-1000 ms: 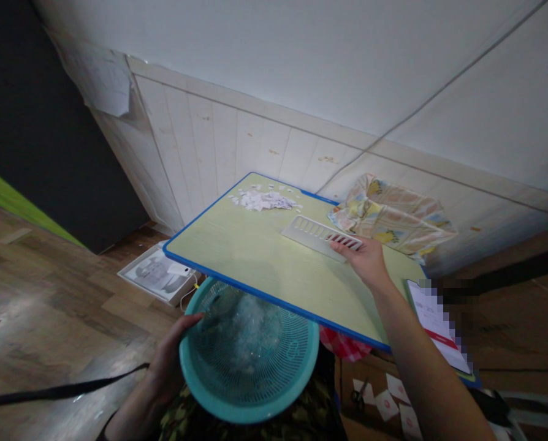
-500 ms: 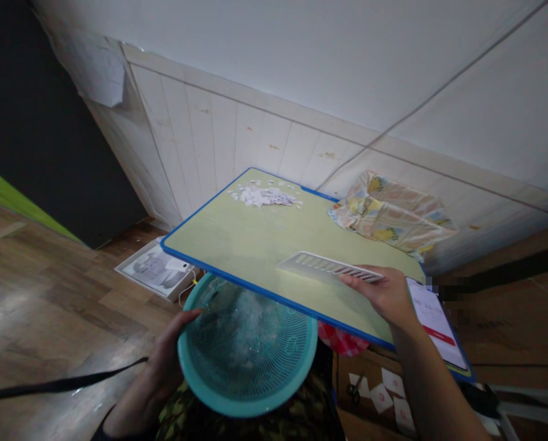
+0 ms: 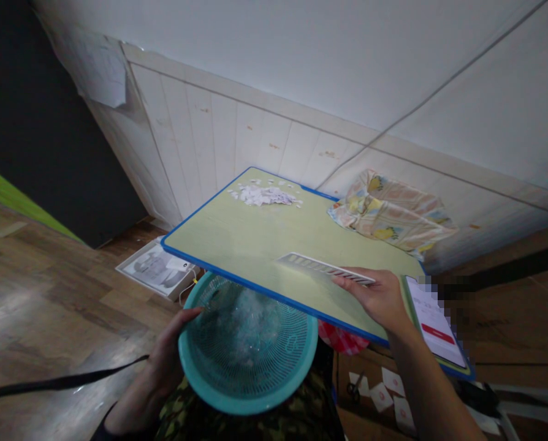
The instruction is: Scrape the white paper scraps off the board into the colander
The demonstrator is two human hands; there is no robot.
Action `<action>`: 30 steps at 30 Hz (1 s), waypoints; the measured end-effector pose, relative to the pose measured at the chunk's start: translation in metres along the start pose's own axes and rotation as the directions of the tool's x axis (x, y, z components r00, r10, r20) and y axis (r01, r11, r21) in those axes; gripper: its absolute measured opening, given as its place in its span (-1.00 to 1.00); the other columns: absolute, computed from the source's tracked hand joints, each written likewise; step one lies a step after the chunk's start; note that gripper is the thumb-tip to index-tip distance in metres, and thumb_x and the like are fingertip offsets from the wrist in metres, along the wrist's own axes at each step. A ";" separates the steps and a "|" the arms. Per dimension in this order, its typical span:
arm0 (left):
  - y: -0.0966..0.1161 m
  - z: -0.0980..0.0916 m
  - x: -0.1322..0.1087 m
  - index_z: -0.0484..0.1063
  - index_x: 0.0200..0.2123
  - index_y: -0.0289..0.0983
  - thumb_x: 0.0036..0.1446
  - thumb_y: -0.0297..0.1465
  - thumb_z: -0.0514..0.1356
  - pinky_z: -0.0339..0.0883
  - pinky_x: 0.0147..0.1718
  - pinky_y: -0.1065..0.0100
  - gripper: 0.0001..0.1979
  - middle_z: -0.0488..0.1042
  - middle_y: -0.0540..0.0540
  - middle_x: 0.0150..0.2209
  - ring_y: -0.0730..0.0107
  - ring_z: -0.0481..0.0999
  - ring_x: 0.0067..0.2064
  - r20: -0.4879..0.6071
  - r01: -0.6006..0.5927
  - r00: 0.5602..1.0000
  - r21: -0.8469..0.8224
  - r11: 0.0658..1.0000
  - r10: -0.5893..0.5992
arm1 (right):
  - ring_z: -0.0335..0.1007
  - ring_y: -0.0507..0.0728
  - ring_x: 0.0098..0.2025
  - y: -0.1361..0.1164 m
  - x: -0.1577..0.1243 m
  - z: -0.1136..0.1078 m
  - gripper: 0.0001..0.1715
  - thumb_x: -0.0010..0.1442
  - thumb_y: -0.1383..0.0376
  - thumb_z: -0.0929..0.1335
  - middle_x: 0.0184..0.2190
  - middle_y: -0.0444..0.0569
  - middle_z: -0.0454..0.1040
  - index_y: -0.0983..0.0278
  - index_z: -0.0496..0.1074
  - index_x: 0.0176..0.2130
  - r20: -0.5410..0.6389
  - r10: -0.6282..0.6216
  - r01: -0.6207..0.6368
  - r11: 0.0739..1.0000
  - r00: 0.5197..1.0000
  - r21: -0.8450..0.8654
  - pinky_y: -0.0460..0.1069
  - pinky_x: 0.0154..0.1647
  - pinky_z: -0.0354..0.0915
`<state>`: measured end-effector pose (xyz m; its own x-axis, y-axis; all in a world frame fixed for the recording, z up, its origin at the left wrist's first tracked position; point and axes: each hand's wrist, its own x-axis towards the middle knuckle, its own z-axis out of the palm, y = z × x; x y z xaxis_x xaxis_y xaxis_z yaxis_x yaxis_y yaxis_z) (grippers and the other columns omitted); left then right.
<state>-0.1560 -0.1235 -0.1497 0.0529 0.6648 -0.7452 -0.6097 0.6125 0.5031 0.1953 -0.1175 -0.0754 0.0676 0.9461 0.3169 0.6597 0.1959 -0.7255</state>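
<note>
My left hand (image 3: 175, 343) grips the left rim of a teal plastic colander (image 3: 246, 405), thumb over the edge. The colander rests over my lap, its far rim under the near edge of a pale green table (image 3: 219, 236) with blue trim. Whitish, clear-looking bits (image 3: 251, 331) lie inside it; I cannot make out what they are. In my right hand (image 3: 375, 297) is a flat white slotted strip (image 3: 322, 267), pinched at its right end. It is tilted, with its long edge at or just above the tabletop.
A pile of torn white paper scraps (image 3: 265, 195) lies at the table's far left, and a patterned cloth cover (image 3: 393, 214) at the far right. A phone (image 3: 433, 324) rests on the right edge. Scissors (image 3: 354, 391) and white cards (image 3: 381, 398) sit below, and an open box (image 3: 157, 269) on the floor.
My right hand and the white strip have shifted slightly left and a little down. My left hand and the colander are nearly unmoved.
</note>
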 end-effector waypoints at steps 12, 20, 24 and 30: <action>0.000 0.000 0.000 0.53 -0.36 -0.48 0.25 -0.53 0.14 0.58 -0.28 0.11 -0.80 0.59 -0.36 -0.39 0.02 0.62 -0.40 0.007 -0.005 1.000 0.006 1.000 0.005 | 0.65 0.22 -0.27 -0.001 0.008 0.008 -0.84 0.11 0.22 0.50 -0.29 -0.06 0.68 0.18 0.68 -0.26 -0.016 -0.025 0.026 0.999 1.000 0.030 0.02 -0.20 0.54; 0.000 0.003 -0.002 0.52 -0.29 -0.48 0.25 -0.54 0.13 0.58 -0.38 0.20 -0.84 0.58 -0.29 -0.46 0.13 0.59 -0.49 0.013 0.006 1.000 0.000 1.000 -0.006 | 0.64 0.20 -0.40 -0.021 -0.020 0.000 -0.91 0.10 0.25 0.50 -0.38 -0.09 0.67 0.13 0.69 -0.32 0.067 -0.062 0.060 0.998 0.996 0.034 -0.01 -0.36 0.55; 0.001 0.002 -0.002 0.51 -0.35 -0.47 0.25 -0.54 0.13 0.58 -0.38 0.20 -0.82 0.58 -0.31 -0.44 0.12 0.60 -0.48 0.032 0.004 0.999 0.015 1.000 -0.005 | 0.63 0.20 -0.43 -0.029 -0.028 0.000 -0.91 0.12 0.24 0.49 -0.39 -0.08 0.67 0.13 0.69 -0.34 0.109 -0.063 0.055 0.996 0.992 0.071 -0.01 -0.40 0.54; 0.001 0.004 -0.003 0.50 -0.35 -0.46 0.25 -0.55 0.13 0.57 -0.38 0.22 -0.83 0.58 -0.29 -0.46 0.15 0.59 -0.49 0.022 -0.018 1.000 0.023 1.000 0.017 | 0.65 0.23 -0.36 -0.026 -0.014 0.003 -0.87 0.08 0.18 0.51 -0.36 -0.06 0.67 0.16 0.69 -0.34 0.028 0.021 -0.022 0.999 0.999 0.043 0.03 -0.30 0.56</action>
<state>-0.1539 -0.1235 -0.1453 0.0597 0.6847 -0.7264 -0.5926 0.6099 0.5261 0.1750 -0.1345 -0.0630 0.0601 0.9568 0.2845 0.6256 0.1860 -0.7576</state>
